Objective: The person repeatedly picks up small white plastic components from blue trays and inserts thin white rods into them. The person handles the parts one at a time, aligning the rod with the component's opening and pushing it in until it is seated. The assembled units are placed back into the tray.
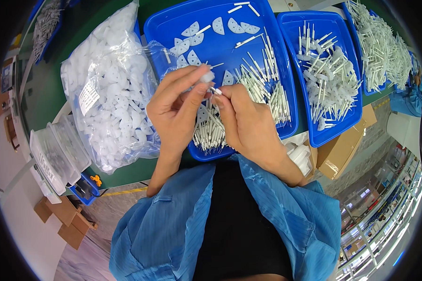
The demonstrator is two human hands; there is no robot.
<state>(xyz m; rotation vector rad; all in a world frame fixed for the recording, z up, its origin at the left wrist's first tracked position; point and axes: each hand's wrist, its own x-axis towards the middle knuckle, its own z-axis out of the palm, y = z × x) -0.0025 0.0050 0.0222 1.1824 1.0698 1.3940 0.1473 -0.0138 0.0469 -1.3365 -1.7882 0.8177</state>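
My left hand [180, 96] pinches a small translucent white plastic piece [205, 77] between thumb and fingers. Against it, my right hand [248, 119] grips a thin white rod with a metal tip [215, 90]; the two parts meet or nearly meet, and fingertips hide the joint. Both hands are above a large blue tray [173, 18]. In that tray lie several loose white half-round plates with holes [218, 25] and a heap of white rods with metal pins [279, 100], partly behind my hands.
A clear bag of white plastic plates [122, 89] lies left of the tray. To the right, another blue tray [309, 136] holds rods joined to plates, and a further heap of rods [377, 47] lies beyond. Clear plastic boxes [56, 154] and cardboard boxes [342, 147] flank the green table.
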